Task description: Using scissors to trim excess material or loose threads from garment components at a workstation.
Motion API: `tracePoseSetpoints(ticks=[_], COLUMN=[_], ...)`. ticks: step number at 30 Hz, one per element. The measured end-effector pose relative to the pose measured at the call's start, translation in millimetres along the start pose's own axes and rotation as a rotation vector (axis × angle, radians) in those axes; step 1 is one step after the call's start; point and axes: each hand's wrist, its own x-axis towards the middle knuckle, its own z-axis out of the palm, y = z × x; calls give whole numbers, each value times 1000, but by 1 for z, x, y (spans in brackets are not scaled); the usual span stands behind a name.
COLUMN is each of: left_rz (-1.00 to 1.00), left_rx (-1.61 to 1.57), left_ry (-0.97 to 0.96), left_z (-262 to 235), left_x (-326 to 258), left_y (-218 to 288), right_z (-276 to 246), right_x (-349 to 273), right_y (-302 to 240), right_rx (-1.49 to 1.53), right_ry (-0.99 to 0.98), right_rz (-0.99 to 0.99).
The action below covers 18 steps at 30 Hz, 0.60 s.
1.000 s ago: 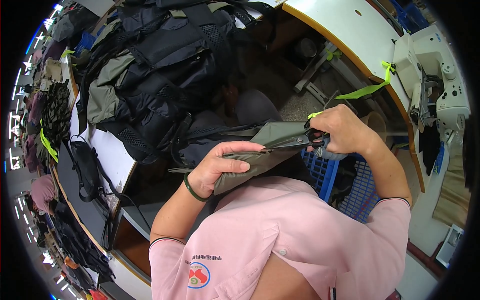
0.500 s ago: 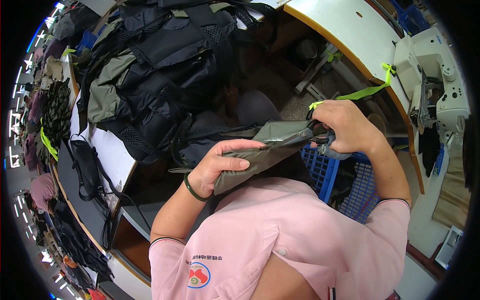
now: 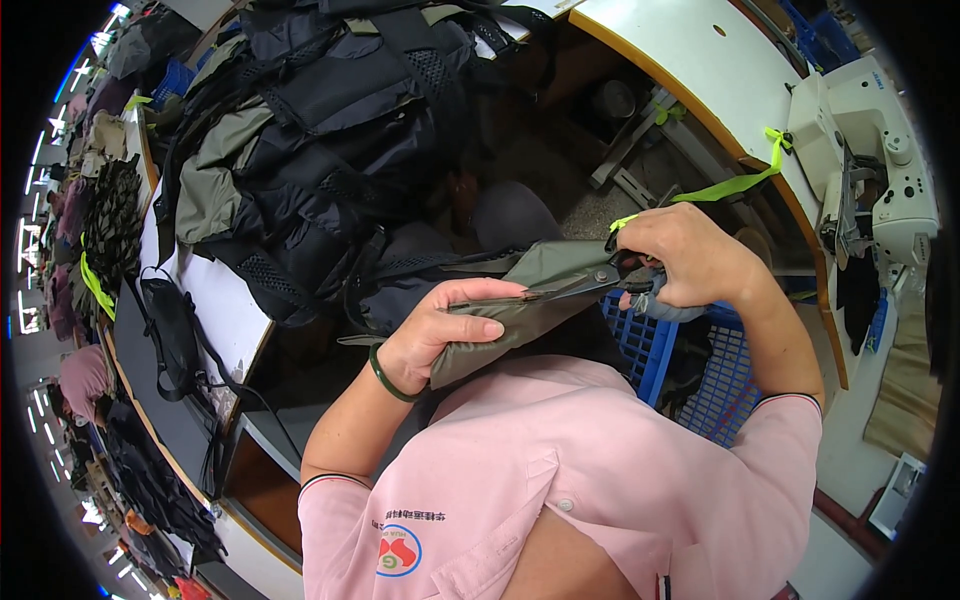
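Note:
My left hand, wearing a dark bangle, pinches an olive-green fabric piece between thumb and fingers in front of my chest. Closed round the handles of a pair of scissors is my right hand. The scissors' blades point left along the upper edge of the fabric toward my left fingertips. Part of the blades is hard to make out against the cloth. A yellow-green tie hangs at the handles. Grey material shows under my right hand, its kind unclear.
A large heap of black and olive bags covers the table ahead and to the left. Blue plastic baskets stand beside me at the right. Farther right are a white sewing machine and a wood-edged white tabletop. A black strapped pouch lies left.
My right hand and the scissors have shifted slightly down and left, toward my left hand. The left hand keeps its grip on the fabric, almost unmoved.

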Motion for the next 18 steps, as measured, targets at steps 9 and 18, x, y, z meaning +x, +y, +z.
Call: tracePoseSetpoints(ticks=[9,18], left_rz=[-1,-23], left_rx=[17,42], left_ry=[13,-9], left_z=[1,1], left_x=[2,2], left_y=[-2,-3], right_z=[0,11], right_x=[3,-2], right_y=[-10,-5], right_rx=[-80,-206], right_ry=[86,193], right_rz=[-32,-79])
